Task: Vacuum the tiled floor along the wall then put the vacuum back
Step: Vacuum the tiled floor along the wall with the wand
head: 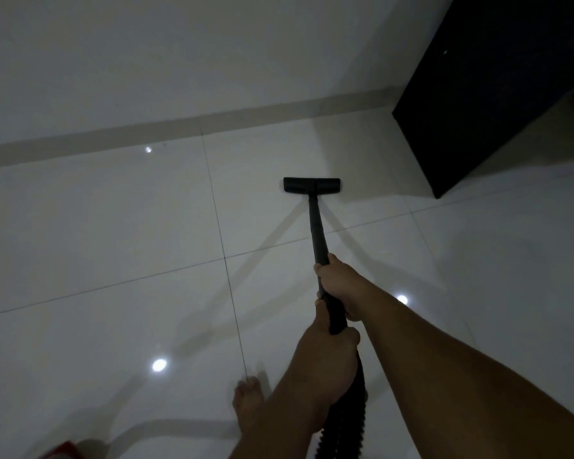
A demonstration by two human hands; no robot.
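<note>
While both hands clench the vacuum wand — the right hand wrapped round it ahead, the left hand gripping just behind where the ribbed hose joins — the floor head lies flat on the tiled floor well ahead of the grip, near the skirting but not against it. My guess is that the strip closest to the wall could be missed unless the head is pushed further forward. Ahead and right of the grip stands a dark cabinet; a sideways sweep could knock the head into its corner. Behind the grip the hose trails down beside a bare foot — it could snag or trip. No containers can be made out; a blurred red object sits behind and left, too unclear to identify.
</note>
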